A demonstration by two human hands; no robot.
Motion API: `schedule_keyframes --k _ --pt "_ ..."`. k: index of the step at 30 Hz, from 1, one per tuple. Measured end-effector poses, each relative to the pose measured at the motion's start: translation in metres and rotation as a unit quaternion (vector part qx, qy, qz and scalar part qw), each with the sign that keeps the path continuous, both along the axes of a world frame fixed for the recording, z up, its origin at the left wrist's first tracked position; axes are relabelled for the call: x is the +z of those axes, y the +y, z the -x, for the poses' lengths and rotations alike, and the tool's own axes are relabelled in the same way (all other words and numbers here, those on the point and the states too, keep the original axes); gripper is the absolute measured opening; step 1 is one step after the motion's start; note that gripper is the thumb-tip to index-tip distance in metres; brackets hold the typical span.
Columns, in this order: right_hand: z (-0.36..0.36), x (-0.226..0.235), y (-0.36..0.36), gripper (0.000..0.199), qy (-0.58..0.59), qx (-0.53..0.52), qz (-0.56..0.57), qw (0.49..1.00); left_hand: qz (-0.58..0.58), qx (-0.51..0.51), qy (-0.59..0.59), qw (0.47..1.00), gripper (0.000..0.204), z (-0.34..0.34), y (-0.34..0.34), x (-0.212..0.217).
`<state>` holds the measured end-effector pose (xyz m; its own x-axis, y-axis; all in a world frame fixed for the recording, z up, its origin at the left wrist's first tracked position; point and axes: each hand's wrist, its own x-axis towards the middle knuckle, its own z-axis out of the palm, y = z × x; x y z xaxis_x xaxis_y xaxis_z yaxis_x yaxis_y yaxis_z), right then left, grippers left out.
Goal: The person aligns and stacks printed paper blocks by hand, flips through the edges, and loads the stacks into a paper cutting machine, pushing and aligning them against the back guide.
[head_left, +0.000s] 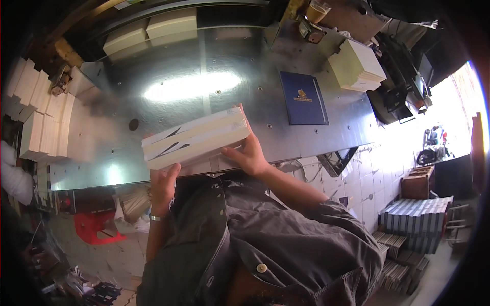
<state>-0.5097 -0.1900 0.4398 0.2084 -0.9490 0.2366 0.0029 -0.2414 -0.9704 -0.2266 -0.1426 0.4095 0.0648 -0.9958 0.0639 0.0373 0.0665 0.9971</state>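
Observation:
Between my two hands is a stack of white book blocks (196, 136), tilted slightly up to the right over the near edge of the metal table (168, 115). Dark slanted marks show on its side. My left hand (164, 184) is closed on the stack's lower left end, thumb on the near side, other fingers hidden behind. At the right end my right hand (249, 155) grips it, thumb along the near face and a fingertip showing at the top corner. A dark blue folder (303, 99) with a gold emblem lies flat to the right.
Cream paper stacks stand at the table's left (46, 127), another paper stack (357, 66) at the far right, and paper blocks (171, 24) along the back. A cup (317, 11) sits at the far right corner. Below left is a red plastic stool (97, 227); bundled stacks (413, 219) lie at right.

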Motion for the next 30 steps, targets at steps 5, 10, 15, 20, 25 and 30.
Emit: schedule_keyframes --k 5,10,15,20,25,30 --pt "0.004 0.003 0.004 0.116 0.090 -0.033 0.062 0.993 0.030 -0.013 0.077 0.997 0.067 0.007 0.000 0.002" --pt "0.019 -0.001 -0.004 0.121 0.225 -0.038 0.107 0.968 -0.004 -0.116 -0.071 0.991 0.092 -0.019 -0.018 0.000" --pt "0.028 0.013 -0.025 0.105 0.327 0.018 0.103 0.939 0.089 -0.088 -0.394 0.910 0.060 -0.019 -0.025 0.021" --pt "0.027 0.002 -0.028 0.092 0.362 0.013 0.142 0.921 0.068 -0.079 -0.360 0.927 0.048 -0.011 -0.025 0.030" --pt "0.028 0.020 -0.026 0.087 0.361 0.031 0.099 0.927 0.047 -0.078 -0.352 0.932 0.048 -0.019 -0.027 0.028" --pt "0.027 0.001 -0.021 0.084 0.359 -0.002 0.126 0.925 0.083 -0.075 -0.381 0.918 0.047 -0.016 -0.025 0.019"
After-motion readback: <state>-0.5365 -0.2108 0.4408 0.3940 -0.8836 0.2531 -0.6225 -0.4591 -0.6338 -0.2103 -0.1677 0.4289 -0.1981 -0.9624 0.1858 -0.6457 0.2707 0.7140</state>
